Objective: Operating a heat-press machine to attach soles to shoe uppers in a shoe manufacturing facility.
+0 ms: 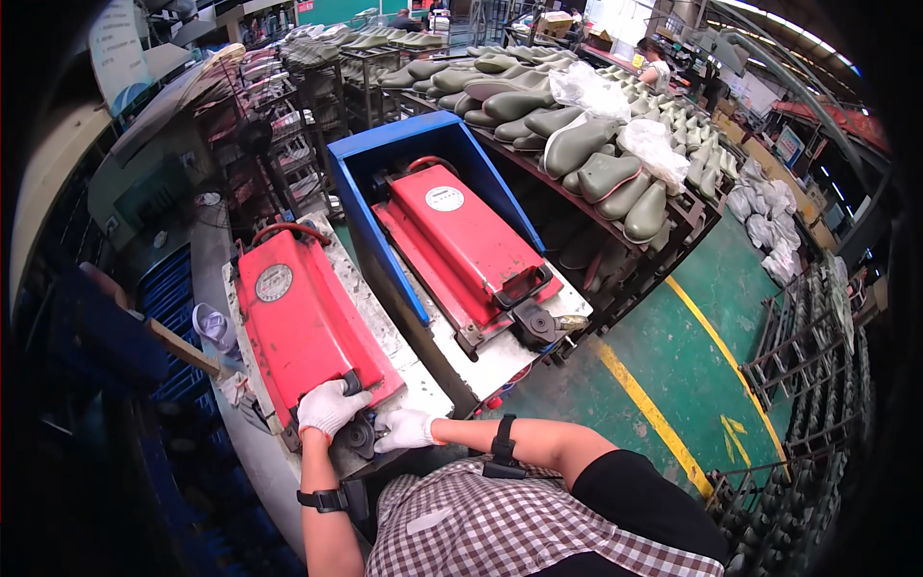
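Observation:
Two red metal machine covers lie side by side, each with a round pale dial plate. On the left red cover [308, 313], my left hand [330, 408] in a white knit glove is closed around the black handle [354, 382] at its near end. Just below that handle is a black clamp [360, 438] with a round hub. My gloved right hand [406, 430] has its fingers curled against the clamp's right side; what lies inside them is hidden. The right red cover [460, 236] sits within a blue metal hood [394, 142], its own clamp [535, 325] untouched.
Racks of olive-green boot-shaped pieces [604, 175] with crumpled white plastic bags [588, 91] stand beyond on the right. A lavender clog [214, 327] lies left of the machines. Yellow lines [654, 418] mark the green floor. Another person [657, 69] is farther back.

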Available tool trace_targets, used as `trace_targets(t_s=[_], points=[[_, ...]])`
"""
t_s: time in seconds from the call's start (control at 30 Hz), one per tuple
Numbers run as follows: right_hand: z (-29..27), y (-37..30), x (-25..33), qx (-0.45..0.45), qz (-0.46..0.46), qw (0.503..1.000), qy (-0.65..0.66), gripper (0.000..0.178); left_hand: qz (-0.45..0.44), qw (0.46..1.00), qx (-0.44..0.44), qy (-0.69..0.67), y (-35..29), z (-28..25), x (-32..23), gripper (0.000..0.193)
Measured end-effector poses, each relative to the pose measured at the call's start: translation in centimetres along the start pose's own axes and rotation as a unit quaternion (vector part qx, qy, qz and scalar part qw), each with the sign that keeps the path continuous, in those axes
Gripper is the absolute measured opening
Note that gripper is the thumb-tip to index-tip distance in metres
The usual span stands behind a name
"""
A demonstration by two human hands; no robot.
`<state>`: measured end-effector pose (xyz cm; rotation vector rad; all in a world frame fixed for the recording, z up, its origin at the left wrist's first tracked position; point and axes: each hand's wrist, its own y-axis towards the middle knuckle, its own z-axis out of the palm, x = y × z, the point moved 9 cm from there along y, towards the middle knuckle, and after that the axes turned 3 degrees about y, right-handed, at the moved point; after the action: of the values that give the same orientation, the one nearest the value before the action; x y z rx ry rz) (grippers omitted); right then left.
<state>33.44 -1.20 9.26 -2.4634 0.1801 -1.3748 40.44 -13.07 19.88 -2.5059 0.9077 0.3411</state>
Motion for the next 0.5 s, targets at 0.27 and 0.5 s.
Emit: trace_targets(t_s=[0.27, 0.5], points=[[-0.47, -0.52, 0.47, 0.007, 0.018, 1.000, -0.008, 0.065, -0.007, 1.000, 0.010, -0.001, -0.20, -0.20, -0.26, 0.065], [-0.38, -0.39, 0.37, 0.016, 0.015, 1.000, -0.001, 0.065, -0.010, 1.000, -0.012, -0.005, 0.06, -0.14, -0.03, 0.059]])
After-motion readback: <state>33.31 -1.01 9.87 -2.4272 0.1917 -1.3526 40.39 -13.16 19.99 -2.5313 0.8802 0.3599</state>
